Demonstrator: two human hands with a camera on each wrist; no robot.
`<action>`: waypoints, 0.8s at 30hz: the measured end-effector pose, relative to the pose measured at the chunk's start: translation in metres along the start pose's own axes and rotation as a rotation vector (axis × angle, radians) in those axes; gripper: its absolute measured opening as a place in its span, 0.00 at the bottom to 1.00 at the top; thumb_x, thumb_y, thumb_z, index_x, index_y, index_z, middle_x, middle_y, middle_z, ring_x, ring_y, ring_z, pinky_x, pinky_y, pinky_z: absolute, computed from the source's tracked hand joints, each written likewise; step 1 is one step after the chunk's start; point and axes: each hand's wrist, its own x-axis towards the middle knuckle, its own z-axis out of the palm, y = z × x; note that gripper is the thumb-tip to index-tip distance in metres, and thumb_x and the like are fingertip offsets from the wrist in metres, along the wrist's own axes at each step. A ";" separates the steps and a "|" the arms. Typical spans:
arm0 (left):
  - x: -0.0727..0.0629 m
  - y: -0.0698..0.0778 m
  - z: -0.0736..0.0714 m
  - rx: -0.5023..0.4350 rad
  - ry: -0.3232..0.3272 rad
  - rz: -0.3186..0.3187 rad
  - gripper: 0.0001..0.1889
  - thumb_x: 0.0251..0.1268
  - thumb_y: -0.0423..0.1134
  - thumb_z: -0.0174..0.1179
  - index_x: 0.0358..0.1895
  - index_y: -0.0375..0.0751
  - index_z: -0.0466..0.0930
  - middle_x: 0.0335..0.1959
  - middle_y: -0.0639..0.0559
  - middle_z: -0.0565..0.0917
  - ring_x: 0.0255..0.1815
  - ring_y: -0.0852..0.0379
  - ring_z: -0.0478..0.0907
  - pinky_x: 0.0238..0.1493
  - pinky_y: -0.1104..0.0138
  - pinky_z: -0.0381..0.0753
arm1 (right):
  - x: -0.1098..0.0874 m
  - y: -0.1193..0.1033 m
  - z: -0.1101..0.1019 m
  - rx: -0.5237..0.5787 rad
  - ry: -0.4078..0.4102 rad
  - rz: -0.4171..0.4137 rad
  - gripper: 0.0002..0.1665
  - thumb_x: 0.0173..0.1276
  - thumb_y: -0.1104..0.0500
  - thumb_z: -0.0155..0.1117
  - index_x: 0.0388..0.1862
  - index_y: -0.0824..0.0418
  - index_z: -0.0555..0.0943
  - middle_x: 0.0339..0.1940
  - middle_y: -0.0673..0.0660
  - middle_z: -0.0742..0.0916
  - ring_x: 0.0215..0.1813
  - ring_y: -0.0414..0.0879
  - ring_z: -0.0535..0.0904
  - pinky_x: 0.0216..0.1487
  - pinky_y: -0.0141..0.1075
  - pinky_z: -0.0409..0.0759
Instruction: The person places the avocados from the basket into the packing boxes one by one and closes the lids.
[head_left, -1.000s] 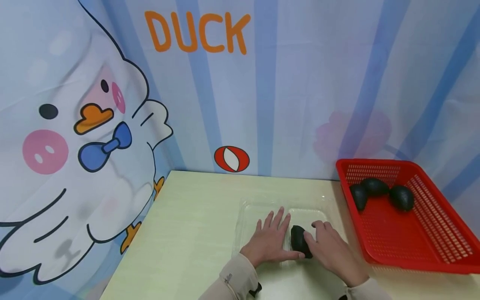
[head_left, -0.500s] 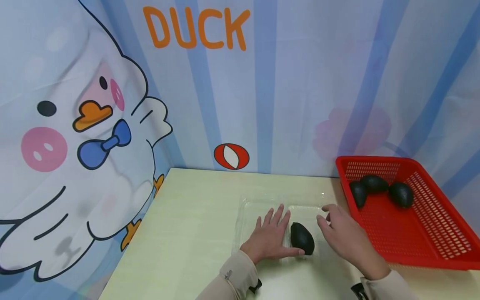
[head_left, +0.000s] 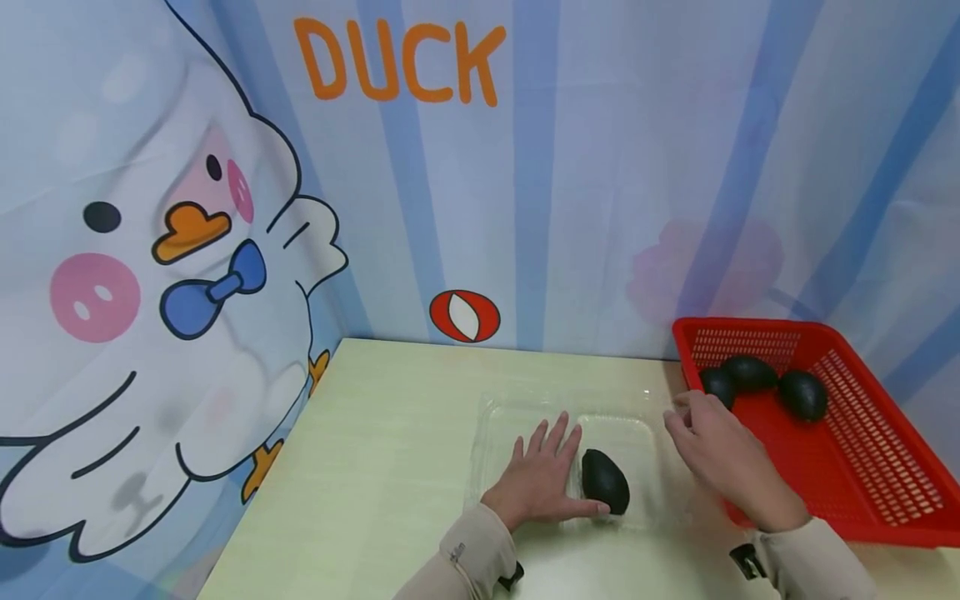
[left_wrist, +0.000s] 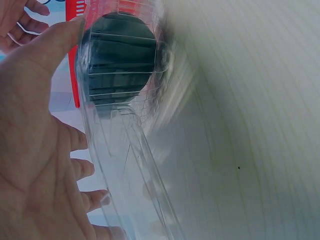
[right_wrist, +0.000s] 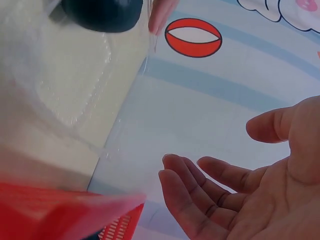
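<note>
Tabletop (head_left: 360, 450), pale and grained, meets blue-striped backdrop (head_left: 607, 183), left grip (head_left: 536, 483) spread on a clear tray (head_left: 633, 433), right grip (head_left: 722, 454) released.

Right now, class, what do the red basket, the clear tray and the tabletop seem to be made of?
Red basket: probably moulded plastic, slightly glossy, with lattice walls. Clear tray: likely thin, shiny plastic; the dark fruit shows through its wall. Tabletop: satin, with faint grain; wood or laminate, I can't tell.

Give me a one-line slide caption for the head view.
Left hand at a clear tray with one dark fruit, right hand empty near a red basket of three more.
</note>
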 end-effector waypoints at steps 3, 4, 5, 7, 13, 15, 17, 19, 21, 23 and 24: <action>0.000 0.000 0.000 -0.006 -0.001 0.002 0.59 0.56 0.82 0.51 0.84 0.52 0.44 0.85 0.51 0.42 0.83 0.43 0.48 0.73 0.38 0.59 | 0.004 0.005 -0.006 0.004 -0.004 0.007 0.34 0.75 0.49 0.57 0.67 0.74 0.68 0.53 0.69 0.78 0.44 0.55 0.75 0.36 0.44 0.83; -0.001 0.000 0.000 -0.006 -0.001 0.002 0.59 0.56 0.82 0.51 0.84 0.52 0.44 0.85 0.51 0.42 0.83 0.43 0.48 0.73 0.38 0.59 | 0.006 0.007 -0.008 0.001 -0.003 0.004 0.34 0.75 0.50 0.57 0.67 0.74 0.68 0.53 0.69 0.78 0.44 0.54 0.75 0.35 0.44 0.83; -0.001 0.000 0.001 -0.006 -0.001 0.002 0.59 0.56 0.82 0.51 0.84 0.52 0.44 0.85 0.51 0.42 0.83 0.43 0.48 0.73 0.38 0.59 | 0.007 0.010 -0.010 0.003 0.000 -0.002 0.34 0.75 0.50 0.57 0.67 0.74 0.68 0.51 0.68 0.78 0.42 0.53 0.75 0.33 0.43 0.83; -0.001 0.000 0.000 -0.006 -0.001 0.000 0.59 0.56 0.82 0.51 0.84 0.52 0.44 0.85 0.51 0.42 0.83 0.43 0.48 0.73 0.38 0.59 | 0.009 0.014 -0.015 0.003 0.007 -0.019 0.34 0.77 0.49 0.55 0.67 0.74 0.67 0.48 0.67 0.79 0.40 0.52 0.76 0.31 0.41 0.82; -0.001 0.001 -0.001 -0.001 0.000 -0.003 0.59 0.56 0.83 0.50 0.84 0.52 0.44 0.85 0.51 0.42 0.83 0.43 0.48 0.73 0.38 0.59 | 0.019 0.026 -0.028 -0.018 0.005 -0.044 0.32 0.80 0.45 0.48 0.63 0.73 0.70 0.42 0.62 0.81 0.36 0.50 0.76 0.31 0.39 0.76; 0.000 0.001 -0.001 -0.002 -0.001 -0.004 0.59 0.56 0.83 0.50 0.84 0.52 0.44 0.85 0.51 0.42 0.83 0.43 0.48 0.73 0.38 0.59 | 0.023 0.030 -0.033 -0.033 -0.016 -0.041 0.32 0.80 0.44 0.45 0.62 0.73 0.70 0.44 0.64 0.81 0.38 0.52 0.77 0.33 0.41 0.76; 0.000 0.001 -0.002 -0.002 0.000 -0.006 0.59 0.55 0.83 0.50 0.84 0.52 0.44 0.85 0.51 0.43 0.83 0.43 0.48 0.73 0.38 0.59 | 0.027 0.033 -0.036 -0.050 -0.036 -0.040 0.34 0.81 0.44 0.43 0.62 0.74 0.70 0.47 0.66 0.81 0.42 0.54 0.77 0.37 0.45 0.77; 0.000 0.001 -0.002 -0.002 0.001 -0.006 0.59 0.55 0.83 0.50 0.84 0.52 0.44 0.85 0.51 0.43 0.83 0.43 0.48 0.73 0.38 0.58 | 0.032 0.037 -0.040 -0.063 -0.054 -0.041 0.37 0.82 0.43 0.40 0.65 0.76 0.68 0.52 0.69 0.80 0.45 0.56 0.77 0.40 0.49 0.77; 0.000 0.001 -0.001 0.003 0.001 -0.006 0.59 0.55 0.83 0.50 0.84 0.52 0.44 0.85 0.51 0.43 0.83 0.43 0.48 0.73 0.38 0.59 | 0.036 0.039 -0.042 -0.072 -0.068 -0.035 0.38 0.82 0.42 0.38 0.66 0.76 0.66 0.52 0.69 0.80 0.46 0.56 0.77 0.42 0.51 0.77; 0.000 0.002 -0.001 0.002 0.001 -0.006 0.59 0.55 0.83 0.50 0.84 0.52 0.44 0.85 0.51 0.43 0.83 0.43 0.48 0.73 0.38 0.59 | 0.040 0.042 -0.044 -0.079 -0.076 -0.026 0.38 0.82 0.43 0.37 0.67 0.77 0.66 0.49 0.68 0.80 0.45 0.56 0.77 0.42 0.51 0.76; 0.000 0.002 0.000 0.002 0.000 -0.005 0.59 0.55 0.83 0.50 0.84 0.52 0.44 0.85 0.51 0.43 0.83 0.43 0.48 0.73 0.38 0.59 | 0.042 0.044 -0.044 -0.084 -0.079 -0.019 0.38 0.82 0.42 0.37 0.67 0.77 0.66 0.49 0.68 0.80 0.45 0.57 0.77 0.43 0.52 0.76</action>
